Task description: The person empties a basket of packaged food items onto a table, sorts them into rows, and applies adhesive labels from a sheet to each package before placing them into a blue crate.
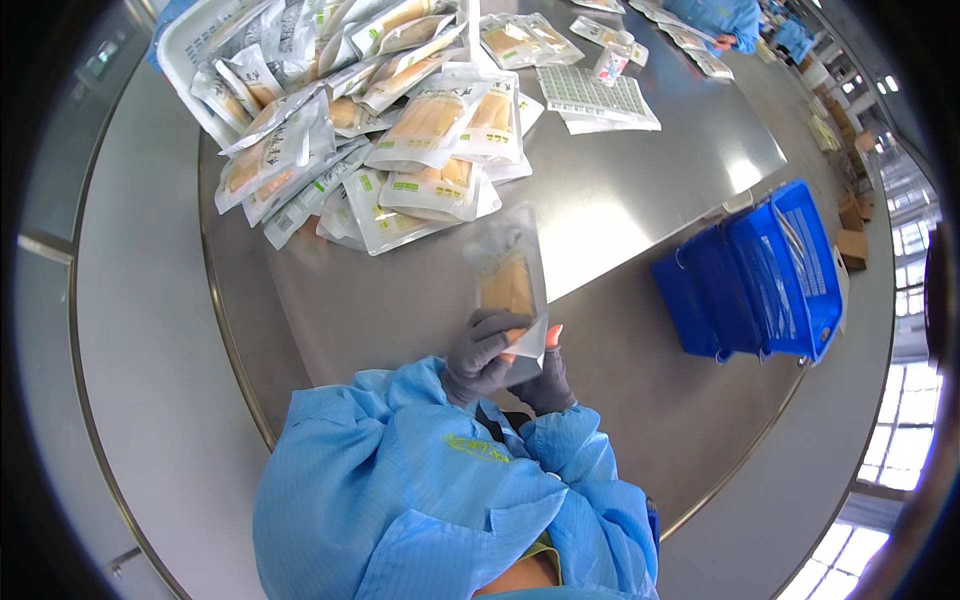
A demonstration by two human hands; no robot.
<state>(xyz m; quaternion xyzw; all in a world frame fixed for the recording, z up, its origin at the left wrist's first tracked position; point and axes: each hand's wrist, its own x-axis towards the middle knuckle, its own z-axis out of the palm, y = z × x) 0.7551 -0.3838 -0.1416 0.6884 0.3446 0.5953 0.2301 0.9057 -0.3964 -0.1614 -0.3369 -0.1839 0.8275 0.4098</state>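
Note:
A flat plastic pouch point(509, 276) with tan food inside is held up in front of my chest, over the near part of the metal table. Around its lower left part closes my left hand point(482, 356), in a grey glove with bare fingertips showing. My right hand point(546, 385), gloved alike, is at the pouch's lower right edge, its thumb tip showing beside the edge; its other fingers are hidden behind the pouch. Just beyond lies a pile of similar filled pouches point(425, 125), several of them spilling from a white crate point(180, 60) at the far left.
The steel table point(620, 190) carries a printed sheet point(598, 97) with a small white bottle point(613, 60) by it, and more pouches point(525, 40) farther back. To the right stand nested blue baskets point(745, 275). Another person's blue sleeve point(722, 18) shows at the far right.

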